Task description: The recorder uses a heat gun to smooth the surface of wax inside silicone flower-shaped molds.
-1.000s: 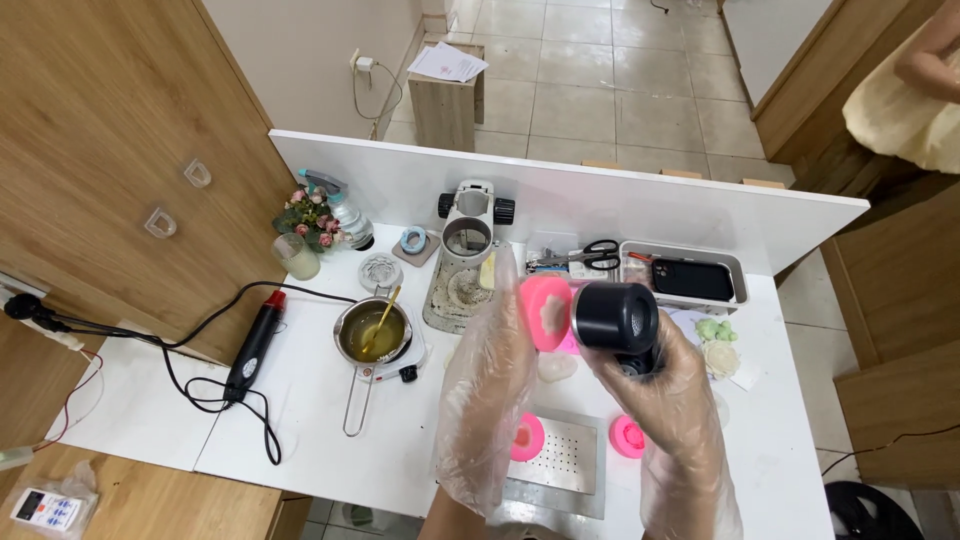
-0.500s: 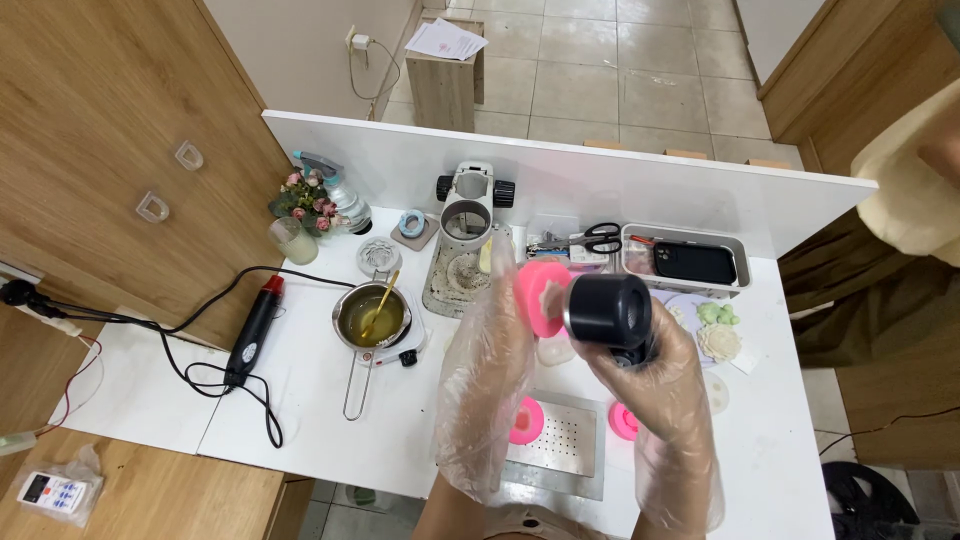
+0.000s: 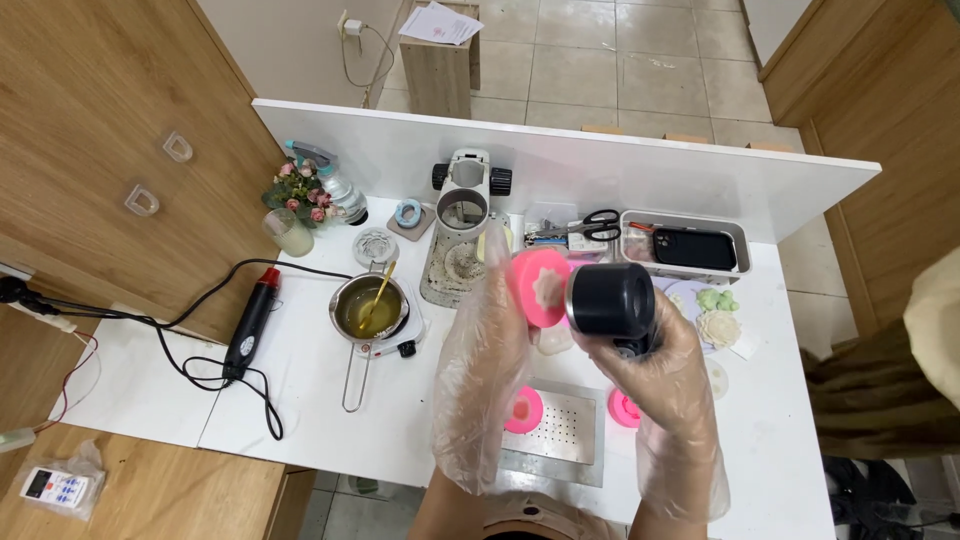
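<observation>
My left hand [image 3: 485,370], in a loose clear plastic glove, holds up a round pink silicone mould [image 3: 538,287] with a pale flower shape in it. My right hand [image 3: 655,380], also gloved, grips a black cylindrical tool [image 3: 611,300] whose round end sits right beside the mould. Both are raised above a white table [image 3: 310,400]. Below them lies a perforated metal tray [image 3: 560,435] with a second pink mould [image 3: 524,410] on its left edge and a third [image 3: 625,408] just to its right.
A small pot of yellow liquid with a spoon [image 3: 368,308] stands on a hotplate at left, next to a black and red heat gun [image 3: 252,322] with cables. At the back are a white stand [image 3: 463,235], scissors [image 3: 596,224], a phone in a tray [image 3: 694,248], and a person at far right [image 3: 900,350].
The view has shifted slightly and my hands with the mould and black tool stay close together. The person at the right has moved lower in the picture.
</observation>
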